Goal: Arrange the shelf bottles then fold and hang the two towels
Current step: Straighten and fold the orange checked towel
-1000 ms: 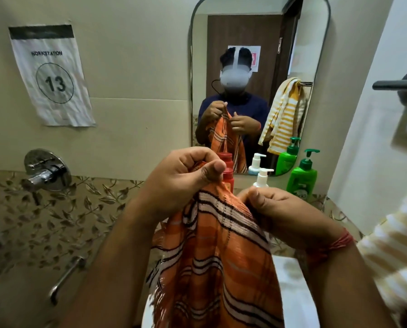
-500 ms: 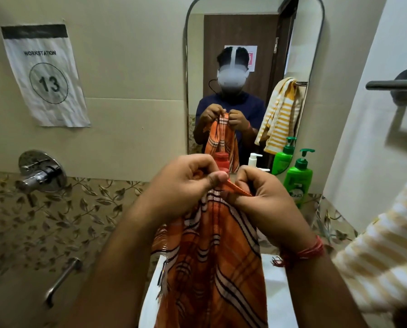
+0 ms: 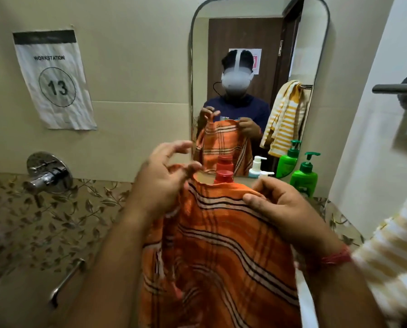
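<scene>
Item: orange plaid cotton towel [image 3: 221, 252], lower centre of frame. I see my left hand [image 3: 161, 178] pinching its top-left corner, my right hand [image 3: 285, 209] gripping its top edge. Red-capped bottle [image 3: 223, 176] just behind.

bathroom: mirror [image 3: 256, 31], wall tap [image 3: 47, 176]

A paper sheet [image 3: 54, 79] taped to the beige wall reads "WORKSTATION", with the number "13" inside a circle beneath it; print on the green pump bottle's [image 3: 304, 178] label is too small to read
</scene>
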`<state>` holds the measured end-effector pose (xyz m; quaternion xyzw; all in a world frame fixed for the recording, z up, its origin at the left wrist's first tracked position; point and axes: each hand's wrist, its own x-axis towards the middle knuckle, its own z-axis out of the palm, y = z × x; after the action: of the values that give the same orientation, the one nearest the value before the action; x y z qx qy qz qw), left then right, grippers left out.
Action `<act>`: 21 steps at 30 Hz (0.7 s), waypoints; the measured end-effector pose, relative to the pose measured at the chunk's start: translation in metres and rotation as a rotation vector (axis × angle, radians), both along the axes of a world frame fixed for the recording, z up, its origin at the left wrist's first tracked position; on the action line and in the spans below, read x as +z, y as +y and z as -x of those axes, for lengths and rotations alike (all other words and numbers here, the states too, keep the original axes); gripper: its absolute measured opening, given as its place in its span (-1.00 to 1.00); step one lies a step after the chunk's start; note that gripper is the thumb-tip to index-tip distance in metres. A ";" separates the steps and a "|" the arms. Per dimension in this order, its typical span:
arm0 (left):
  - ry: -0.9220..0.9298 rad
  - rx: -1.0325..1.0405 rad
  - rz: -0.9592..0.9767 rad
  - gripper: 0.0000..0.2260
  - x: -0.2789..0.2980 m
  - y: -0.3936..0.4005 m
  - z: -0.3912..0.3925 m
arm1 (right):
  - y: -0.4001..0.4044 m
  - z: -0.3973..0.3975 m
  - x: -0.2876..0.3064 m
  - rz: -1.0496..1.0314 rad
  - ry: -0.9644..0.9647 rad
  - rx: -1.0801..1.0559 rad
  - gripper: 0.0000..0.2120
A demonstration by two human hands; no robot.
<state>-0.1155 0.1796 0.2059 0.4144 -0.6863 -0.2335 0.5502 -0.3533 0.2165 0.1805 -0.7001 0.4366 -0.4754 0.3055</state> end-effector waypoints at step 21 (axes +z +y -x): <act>-0.022 -0.093 0.022 -0.84 0.001 0.006 0.001 | 0.003 -0.009 -0.004 0.333 0.330 -0.281 -0.91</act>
<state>-0.1168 0.1861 0.2072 0.3787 -0.7132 -0.2467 0.5358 -0.3438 0.2198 0.1766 -0.7413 0.4892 -0.4576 0.0420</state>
